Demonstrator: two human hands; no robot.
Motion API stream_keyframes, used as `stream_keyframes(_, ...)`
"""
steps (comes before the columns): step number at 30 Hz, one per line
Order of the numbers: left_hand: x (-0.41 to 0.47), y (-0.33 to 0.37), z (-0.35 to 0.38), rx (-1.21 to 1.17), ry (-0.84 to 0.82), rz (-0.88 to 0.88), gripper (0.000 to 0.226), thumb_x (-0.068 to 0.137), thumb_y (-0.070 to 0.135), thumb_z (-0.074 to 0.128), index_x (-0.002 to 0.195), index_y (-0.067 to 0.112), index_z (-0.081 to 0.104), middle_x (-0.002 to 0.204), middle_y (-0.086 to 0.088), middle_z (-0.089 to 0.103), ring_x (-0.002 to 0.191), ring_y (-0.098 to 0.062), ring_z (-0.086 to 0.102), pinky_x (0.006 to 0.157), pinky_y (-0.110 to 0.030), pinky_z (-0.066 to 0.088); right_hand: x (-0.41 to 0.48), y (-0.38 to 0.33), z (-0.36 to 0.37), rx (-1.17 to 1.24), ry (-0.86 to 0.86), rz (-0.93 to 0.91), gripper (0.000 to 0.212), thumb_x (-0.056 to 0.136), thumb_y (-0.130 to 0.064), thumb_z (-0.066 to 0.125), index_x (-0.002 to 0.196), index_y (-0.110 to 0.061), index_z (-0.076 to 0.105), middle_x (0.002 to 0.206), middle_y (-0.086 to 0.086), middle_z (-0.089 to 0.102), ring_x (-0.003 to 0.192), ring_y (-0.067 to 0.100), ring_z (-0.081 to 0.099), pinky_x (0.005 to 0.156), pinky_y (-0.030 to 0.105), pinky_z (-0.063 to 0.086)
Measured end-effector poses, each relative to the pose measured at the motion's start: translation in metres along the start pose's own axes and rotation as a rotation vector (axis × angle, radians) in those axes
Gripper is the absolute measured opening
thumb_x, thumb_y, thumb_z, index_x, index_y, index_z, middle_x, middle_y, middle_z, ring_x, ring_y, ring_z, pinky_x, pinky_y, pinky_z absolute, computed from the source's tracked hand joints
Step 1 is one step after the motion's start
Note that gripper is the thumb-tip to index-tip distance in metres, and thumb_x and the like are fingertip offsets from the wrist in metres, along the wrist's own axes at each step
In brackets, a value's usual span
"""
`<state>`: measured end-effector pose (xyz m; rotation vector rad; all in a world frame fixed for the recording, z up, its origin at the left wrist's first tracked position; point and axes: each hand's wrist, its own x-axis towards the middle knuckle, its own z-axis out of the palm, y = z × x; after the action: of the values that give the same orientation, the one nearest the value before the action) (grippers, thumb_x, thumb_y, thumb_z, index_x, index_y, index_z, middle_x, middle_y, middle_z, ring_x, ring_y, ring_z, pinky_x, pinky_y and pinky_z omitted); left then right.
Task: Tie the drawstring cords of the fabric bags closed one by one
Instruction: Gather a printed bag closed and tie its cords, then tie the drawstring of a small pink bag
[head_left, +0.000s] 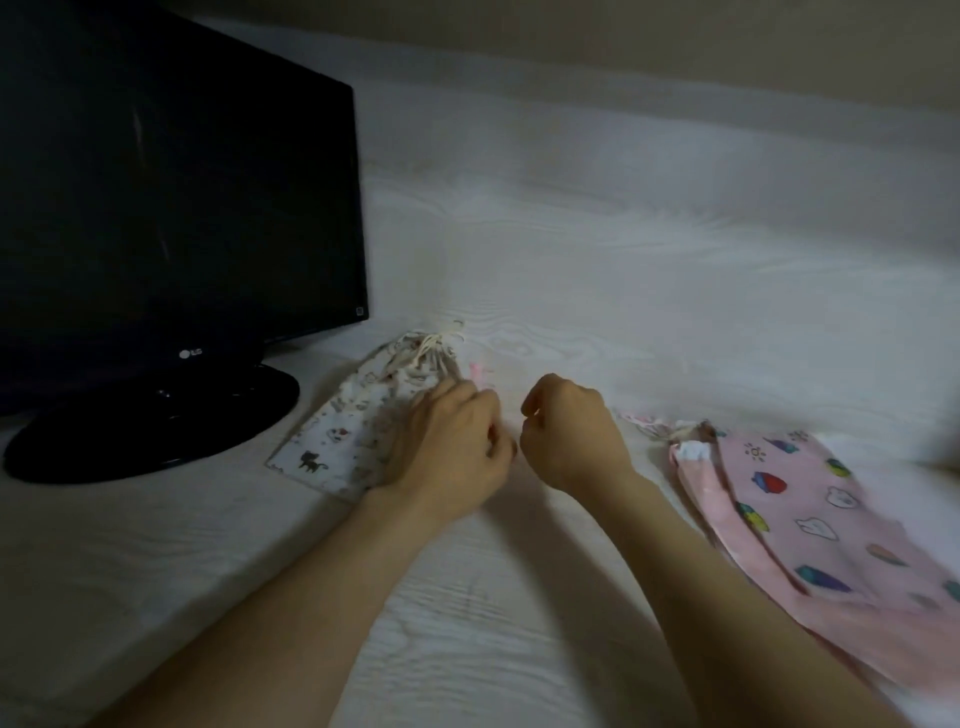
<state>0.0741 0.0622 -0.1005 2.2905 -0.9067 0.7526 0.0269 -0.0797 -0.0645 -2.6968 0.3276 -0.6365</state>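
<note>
item: cat-print bag (322, 447), laid flat on the white table (571, 260) beside the monitor (171, 208); its cords (434, 347) are bunched at the gathered neck.
item: pink bag (810, 519), laid to the right, neck cords (670, 430) trailing.
both are judged light, limp and easily crumpled; hold is best taken at the thin cord ends.
left hand (447, 441) and right hand (566, 436) are curled between the bags; whether a cord is pinched cannot be told.
</note>
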Motion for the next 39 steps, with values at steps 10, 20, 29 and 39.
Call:
stream_keyframes(10, 0.005, 0.055, 0.044, -0.070, -0.523, 0.409, 0.025, 0.102, 0.037, 0.046, 0.105, 0.023, 0.066, 0.102, 0.004, 0.065, 0.090, -0.019, 0.060, 0.079, -0.041, 0.054, -0.036, 0.109, -0.048, -0.538, 0.054, 0.234, 0.023, 0.091, -0.013, 0.057, 0.114, -0.012, 0.055, 0.112, 0.012, 0.058, 0.106, 0.036, 0.057, 0.090, 0.046, 0.050)
stream_keyframes(20, 0.036, 0.085, 0.064, 0.187, -0.416, 0.388, 0.016, 0.094, 0.034, 0.055, 0.085, 0.021, 0.056, 0.088, 0.001, 0.064, 0.080, -0.026, 0.059, 0.064, -0.035, 0.036, -0.029, 0.167, -0.033, -0.458, 0.176, 0.505, 0.024, 0.101, -0.025, 0.053, 0.117, -0.014, 0.067, 0.116, 0.011, 0.068, 0.106, 0.032, 0.067, 0.075, 0.035, 0.047)
stream_keyframes(29, 0.018, 0.085, 0.078, 0.128, -0.171, 0.385, 0.021, 0.102, 0.039, 0.049, 0.098, 0.022, 0.061, 0.098, 0.001, 0.064, 0.096, -0.027, 0.065, 0.067, -0.035, 0.040, -0.026, 0.134, -0.051, -0.398, 0.463, 0.389, 0.020, 0.092, -0.027, 0.060, 0.102, -0.010, 0.060, 0.114, 0.012, 0.044, 0.074, 0.037, 0.061, 0.060, 0.036, 0.038)
stream_keyframes(39, 0.027, 0.081, 0.065, -0.222, -0.009, -0.207, 0.091, 0.082, 0.085, 0.052, 0.143, 0.017, 0.048, 0.131, -0.005, 0.060, 0.117, -0.029, 0.064, 0.092, -0.039, 0.054, -0.044, 0.100, -0.050, -0.052, 0.637, -0.286, 0.014, 0.100, -0.026, 0.038, 0.104, -0.017, 0.048, 0.096, -0.001, 0.054, 0.075, 0.025, 0.052, 0.055, 0.035, 0.031)
